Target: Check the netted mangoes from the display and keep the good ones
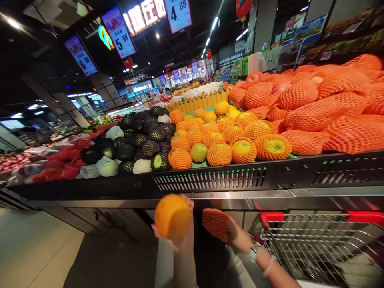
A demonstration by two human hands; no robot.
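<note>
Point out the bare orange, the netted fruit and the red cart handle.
Bare orange (172, 216): head view, middle of its rind.
Netted fruit (217, 225): head view, centre of the foam net.
Red cart handle (272, 218): head view, left section.

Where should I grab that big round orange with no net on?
Cup the bare, round orange fruit from below, as the left hand does. It's a smooth ball without netting, so a grip round its lower half lets the palm carry it.

Oranges (213, 138) sit between melons (141, 144) and netted pomelos (327, 108) — shopping cart (318, 248) below.
</note>
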